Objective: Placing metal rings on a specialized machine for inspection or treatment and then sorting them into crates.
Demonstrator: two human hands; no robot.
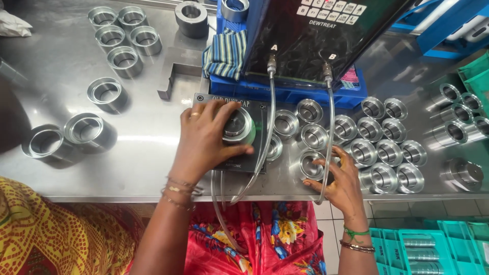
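Checking a metal ring on the gauge block

The left hand wraps its grip around a ring seated on the dark block mid-surface; the right hand pinches another ring near the front edge, seemingly ready to swap in, needing a square seat.

Steel worktable: brushed surface, scuffed, bright glare streaks from light overhead. Floor: pale square tiles, visible beyond the table's front edge. Blue plastic crates: at the table's rear, centre and right. Teal plastic bins: on the floor, lower right. Green tray: at the right edge.
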